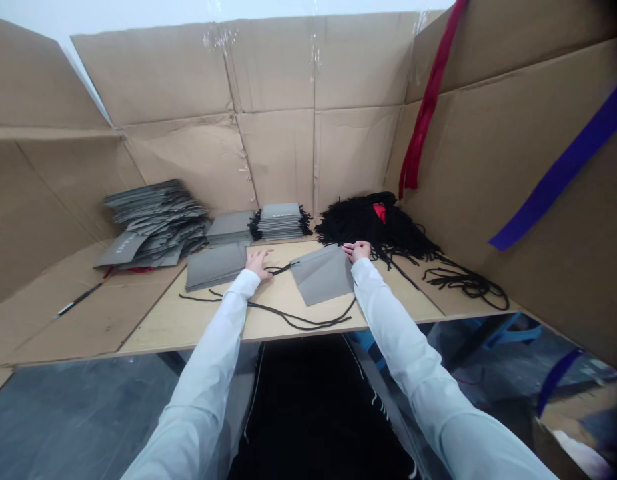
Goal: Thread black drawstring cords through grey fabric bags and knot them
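**Bench:** plywood table top point(188, 327), cardboard walls point(308, 153) behind & both sides.
**Back L:** big pile of gray paper bags point(153, 223).
**Back R:** heap of black cord point(373, 223).
**Main item:** gray bag point(322, 275) flat mid-table, nearer my R, long axis approx. L–R, slightly skewed.
**Loose:** black loop of cord point(298, 322) runs L of bag, near front edge.
**R hand** point(357, 251): on bag's far R corner, fingers curled, can't tell if gripping.
**L hand** point(258, 262): wide, empty, on table, beside 2nd flat bag point(216, 267).
**Room:** open wood in front of bag, narrow strip to table edge.
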`<state>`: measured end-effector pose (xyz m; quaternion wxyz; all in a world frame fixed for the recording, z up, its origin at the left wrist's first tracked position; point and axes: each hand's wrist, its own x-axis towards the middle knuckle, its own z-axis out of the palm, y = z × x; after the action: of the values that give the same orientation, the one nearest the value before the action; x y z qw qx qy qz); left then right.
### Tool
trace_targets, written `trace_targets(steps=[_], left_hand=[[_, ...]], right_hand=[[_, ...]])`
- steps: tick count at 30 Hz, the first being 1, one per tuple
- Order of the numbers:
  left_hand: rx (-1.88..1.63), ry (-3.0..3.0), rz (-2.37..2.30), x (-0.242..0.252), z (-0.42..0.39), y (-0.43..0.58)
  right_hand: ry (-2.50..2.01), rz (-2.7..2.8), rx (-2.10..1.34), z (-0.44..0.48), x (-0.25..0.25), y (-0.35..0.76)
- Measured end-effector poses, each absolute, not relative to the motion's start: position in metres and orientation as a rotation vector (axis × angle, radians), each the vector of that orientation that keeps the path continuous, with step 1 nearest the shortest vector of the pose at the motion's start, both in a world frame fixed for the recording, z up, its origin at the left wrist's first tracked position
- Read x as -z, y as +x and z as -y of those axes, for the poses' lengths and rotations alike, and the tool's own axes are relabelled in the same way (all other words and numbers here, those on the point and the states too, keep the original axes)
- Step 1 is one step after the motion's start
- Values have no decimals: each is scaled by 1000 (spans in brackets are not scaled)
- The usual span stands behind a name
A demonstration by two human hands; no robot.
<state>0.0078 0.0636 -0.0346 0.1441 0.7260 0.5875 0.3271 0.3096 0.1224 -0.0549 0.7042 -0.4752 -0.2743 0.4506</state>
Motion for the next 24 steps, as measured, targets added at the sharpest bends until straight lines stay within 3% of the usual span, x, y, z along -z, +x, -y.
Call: trace_targets(steps=[5, 24], left_hand=[[-653, 1940, -1880, 34, -64, -5], [-526, 2190, -1996, 36, -61, 3]], right_hand=[[-1099, 518, -1027, -122, 54, 310], [-1087, 513, -1024, -124, 55, 312]])
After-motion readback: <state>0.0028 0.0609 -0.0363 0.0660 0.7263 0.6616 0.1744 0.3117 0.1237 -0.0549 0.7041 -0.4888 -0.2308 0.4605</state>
